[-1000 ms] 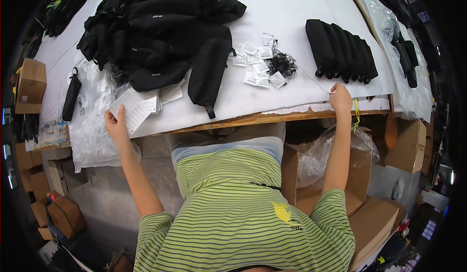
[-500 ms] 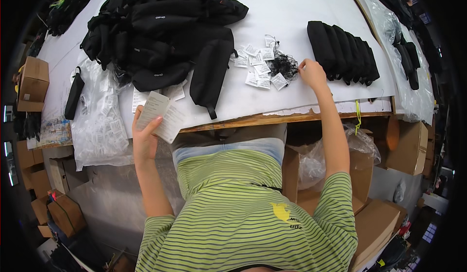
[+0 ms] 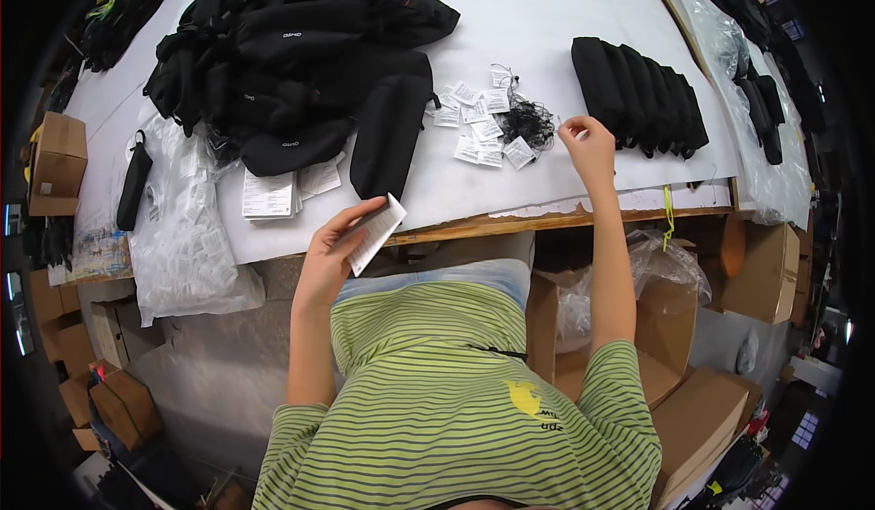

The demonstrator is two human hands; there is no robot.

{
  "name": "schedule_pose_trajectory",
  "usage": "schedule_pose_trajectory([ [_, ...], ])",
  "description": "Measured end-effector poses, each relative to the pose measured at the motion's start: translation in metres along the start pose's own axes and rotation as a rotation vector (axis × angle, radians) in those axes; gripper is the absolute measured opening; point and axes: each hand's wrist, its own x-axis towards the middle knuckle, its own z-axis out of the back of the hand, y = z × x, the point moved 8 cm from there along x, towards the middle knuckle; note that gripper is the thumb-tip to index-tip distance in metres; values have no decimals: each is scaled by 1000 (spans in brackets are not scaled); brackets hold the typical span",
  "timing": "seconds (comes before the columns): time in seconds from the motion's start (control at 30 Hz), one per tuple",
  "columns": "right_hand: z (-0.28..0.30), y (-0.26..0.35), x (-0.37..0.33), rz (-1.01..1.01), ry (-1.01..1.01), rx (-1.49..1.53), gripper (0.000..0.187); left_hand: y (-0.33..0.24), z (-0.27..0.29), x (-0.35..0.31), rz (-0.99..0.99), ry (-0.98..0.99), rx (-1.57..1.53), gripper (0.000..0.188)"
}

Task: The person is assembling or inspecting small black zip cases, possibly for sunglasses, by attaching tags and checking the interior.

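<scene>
Some printed paper (image 3: 378, 235) in left hand (image 3: 324, 259)

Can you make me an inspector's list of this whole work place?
Surface: white table, covering ragged along part of the wooden edge.
Job's things: white card; black strings with white tags; row of black pouches.
Clutter: heap of black pouches; clear plastic bag.
Hands: left hand grips the card; right hand pinched beside the strings, hold unclear.
Cables: nothing seen; a yellow cord hangs at the edge.
Surroundings: cardboard boxes below and beside the table.
</scene>
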Motion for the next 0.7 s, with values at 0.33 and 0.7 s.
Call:
schedule_pose_trajectory([
  [0.33, -12, 30, -65, -321, 201, 1391, 8, 12, -45, 1, 118, 145, 127, 41],
  [0.7, -17, 135, -125, -171, 316, 856, 10, -19, -92, 4, -337, 2, 694, 43],
])
